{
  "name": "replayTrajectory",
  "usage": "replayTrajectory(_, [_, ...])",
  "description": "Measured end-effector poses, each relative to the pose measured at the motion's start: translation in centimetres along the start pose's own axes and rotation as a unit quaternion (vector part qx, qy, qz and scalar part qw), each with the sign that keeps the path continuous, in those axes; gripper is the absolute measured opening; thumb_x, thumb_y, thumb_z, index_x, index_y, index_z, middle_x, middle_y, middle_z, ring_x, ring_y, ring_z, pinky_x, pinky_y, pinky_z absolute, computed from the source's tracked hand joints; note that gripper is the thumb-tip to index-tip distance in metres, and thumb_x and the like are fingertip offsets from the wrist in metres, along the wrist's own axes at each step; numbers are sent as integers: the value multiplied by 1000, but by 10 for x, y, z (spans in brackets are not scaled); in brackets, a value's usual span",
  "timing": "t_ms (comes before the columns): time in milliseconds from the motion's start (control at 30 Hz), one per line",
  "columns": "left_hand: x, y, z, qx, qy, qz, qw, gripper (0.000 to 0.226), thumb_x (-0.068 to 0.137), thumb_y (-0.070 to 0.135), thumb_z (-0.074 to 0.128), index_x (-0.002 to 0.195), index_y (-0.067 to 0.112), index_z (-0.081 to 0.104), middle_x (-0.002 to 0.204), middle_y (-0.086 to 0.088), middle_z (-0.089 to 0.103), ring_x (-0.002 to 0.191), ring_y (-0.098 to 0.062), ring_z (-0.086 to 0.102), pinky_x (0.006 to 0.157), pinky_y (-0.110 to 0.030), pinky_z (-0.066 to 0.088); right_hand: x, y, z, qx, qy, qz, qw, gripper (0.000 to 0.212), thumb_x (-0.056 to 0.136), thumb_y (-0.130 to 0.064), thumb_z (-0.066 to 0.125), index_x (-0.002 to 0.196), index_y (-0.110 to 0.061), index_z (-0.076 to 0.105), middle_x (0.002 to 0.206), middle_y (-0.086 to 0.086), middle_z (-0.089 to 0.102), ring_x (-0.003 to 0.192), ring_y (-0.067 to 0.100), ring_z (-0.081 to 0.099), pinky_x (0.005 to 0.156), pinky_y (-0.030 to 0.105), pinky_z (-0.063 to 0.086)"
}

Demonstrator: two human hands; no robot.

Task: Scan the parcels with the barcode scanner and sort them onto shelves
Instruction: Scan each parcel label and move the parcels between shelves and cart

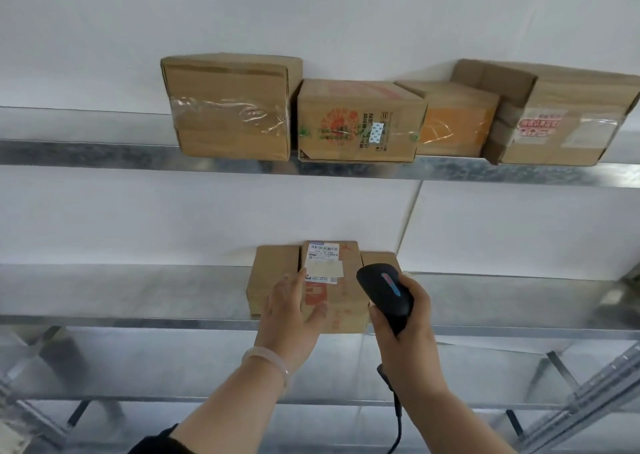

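A small brown cardboard parcel [341, 291] with a white barcode label on top lies on the lower metal shelf [138, 294]. My left hand [291, 310] holds its near left side, thumb on top beside the red print. Two more brown boxes flank it: one on the left [270, 273], one on the right [381, 258] mostly hidden behind the scanner. My right hand [408, 325] grips a black barcode scanner [386, 292] just to the right of the parcel, its head over the parcel's right edge. The scanner's cable hangs below my wrist.
The upper metal shelf [104, 154] carries several brown cardboard boxes in a row, among them a taped box [228, 107] and a box with orange and green print [356, 121]. A white wall stands behind. Shelf frame bars cross at lower right [588, 391].
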State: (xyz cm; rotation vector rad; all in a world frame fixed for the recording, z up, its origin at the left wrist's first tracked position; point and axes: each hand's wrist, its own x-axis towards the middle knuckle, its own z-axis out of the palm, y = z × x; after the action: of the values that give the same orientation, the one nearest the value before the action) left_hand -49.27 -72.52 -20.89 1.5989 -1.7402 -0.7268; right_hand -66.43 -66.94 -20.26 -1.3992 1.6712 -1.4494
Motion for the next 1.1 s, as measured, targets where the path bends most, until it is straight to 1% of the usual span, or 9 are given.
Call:
replayTrajectory(100, [17, -6, 8, -7, -19, -23, 1000, 69, 96, 44, 54, 154, 37, 18, 159, 7, 19, 148, -16, 12, 121, -43, 25, 15, 14, 9, -7, -2, 22, 1000, 52, 90, -24, 63, 122, -53, 34, 117, -18, 56, 80, 19, 61, 61, 32, 52])
replayTrajectory(167, [30, -11, 11, -11, -27, -35, 999, 68, 96, 45, 54, 153, 39, 19, 157, 7, 23, 147, -18, 17, 119, -44, 30, 27, 21, 17, -18, -5, 33, 999, 52, 90, -24, 63, 122, -52, 33, 118, -16, 56, 83, 13, 62, 61, 27, 48])
replayTrajectory(333, [76, -14, 13, 31, -38, -36, 998, 62, 99, 37, 53, 153, 28, 25, 153, 4, 31, 146, -19, 20, 120, -33, 16, 69, 31, 34, -44, -12, 79, 996, 51, 90, -28, 62, 124, -54, 33, 121, -10, 55, 86, 20, 62, 62, 30, 49])
replayTrajectory(400, [94, -20, 19, 29, -55, -45, 997, 63, 97, 38, 54, 153, 31, 25, 152, 4, 33, 145, -21, 22, 120, -36, 18, 85, 35, 40, -57, -10, 94, 994, 50, 90, -31, 62, 124, -55, 33, 118, -9, 56, 89, 23, 62, 63, 34, 52])
replayTrajectory(533, [118, -39, 31, 91, -92, -61, 990, 71, 94, 51, 50, 153, 41, 14, 156, 1, 30, 146, -26, 22, 120, -47, 22, 103, 44, 49, -83, -8, 119, 989, 51, 90, -26, 62, 122, -54, 33, 109, -15, 57, 89, 19, 60, 68, 41, 57])
replayTrajectory(733, [126, -43, 37, 210, -138, -58, 966, 66, 97, 57, 39, 155, 39, 12, 164, -1, 13, 150, -27, 6, 119, -44, 12, 114, 50, 57, -91, 4, 144, 985, 48, 90, -33, 64, 125, -52, 37, 100, -30, 48, 91, 19, 59, 69, 45, 57])
replayTrajectory(833, [124, -44, 41, 195, -127, -35, 972, 62, 98, 54, 41, 153, 38, 18, 162, 4, 17, 149, -23, 10, 119, -43, 14, 114, 52, 59, -81, 14, 147, 986, 47, 90, -30, 64, 122, -51, 37, 104, -23, 53, 95, 20, 59, 67, 35, 53])
replayTrajectory(967, [120, -46, 44, 123, -97, -33, 987, 65, 96, 48, 52, 153, 36, 24, 160, 6, 20, 147, -20, 17, 121, -40, 18, 107, 51, 56, -53, 37, 176, 982, 44, 91, -30, 62, 118, -55, 38, 111, -10, 53, 79, 21, 59, 43, 41, 54])
replayTrajectory(1100, [112, -40, 42, -9, -60, -39, 997, 78, 91, 35, 68, 155, 27, 23, 153, 3, 29, 143, -19, 25, 119, -34, 27, 91, 46, 50, -31, 49, 159, 986, 42, 92, -26, 62, 118, -51, 39, 107, -14, 57, 72, 20, 61, 38, 41, 53])
